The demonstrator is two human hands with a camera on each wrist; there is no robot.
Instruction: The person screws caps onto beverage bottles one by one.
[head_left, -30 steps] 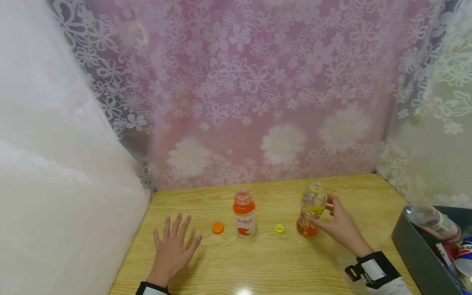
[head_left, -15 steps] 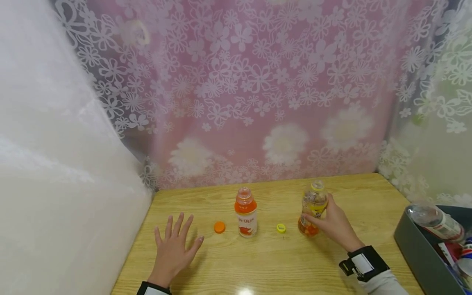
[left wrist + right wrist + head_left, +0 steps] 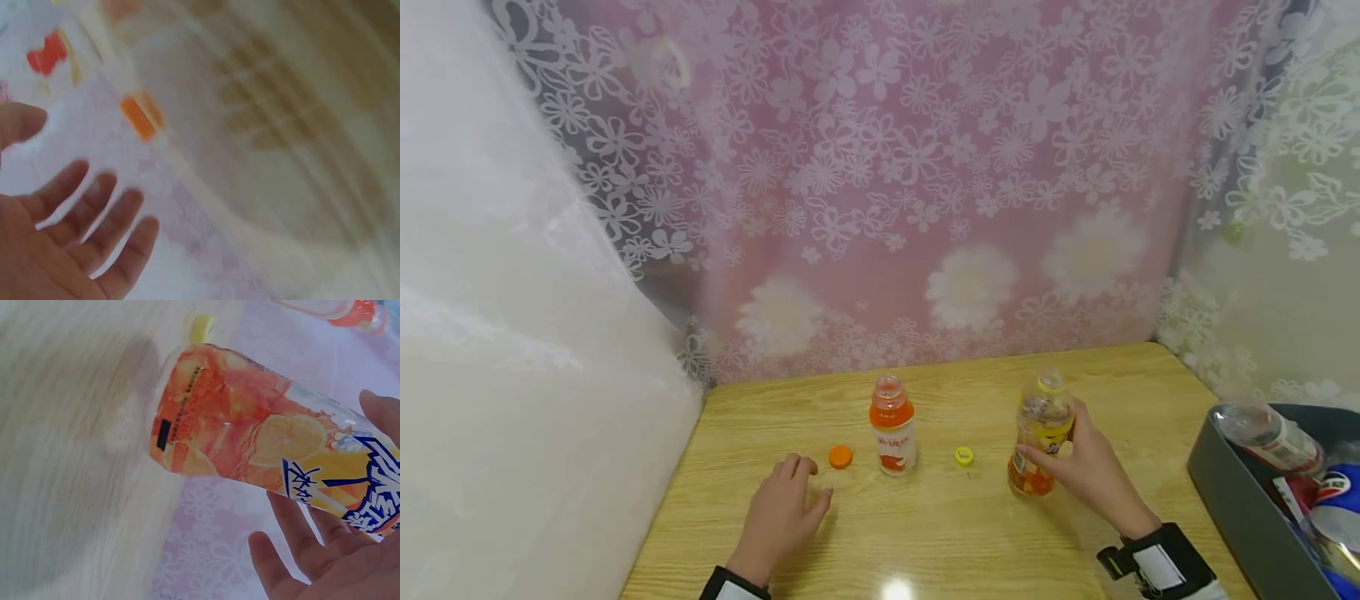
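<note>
In the head view my right hand [image 3: 1093,475] holds a clear bottle [image 3: 1036,429] with a yellow neck ring and an orange-yellow label, thumb on one side and fingers on the other. The right wrist view shows the label of the bottle [image 3: 256,431] close up; the bottle has no cap. My left hand [image 3: 781,517], fingers loosely bent, is over the table just left of an orange cap [image 3: 840,457] and touches nothing visible. A second uncapped bottle [image 3: 893,429], orange above a white label, stands upright between the orange cap and a yellow cap [image 3: 964,456].
A dark grey bin [image 3: 1240,500] at the right holds a clear bottle [image 3: 1273,437] and other packaging. The wooden table [image 3: 925,542] meets a pink flowered curtain [image 3: 865,208] at the back, with a white sheet [image 3: 542,333] on the left.
My right hand has closed round the bottle and drawn it slightly right and nearer. My left hand has moved right toward the orange cap, its spread fingers now bent.
</note>
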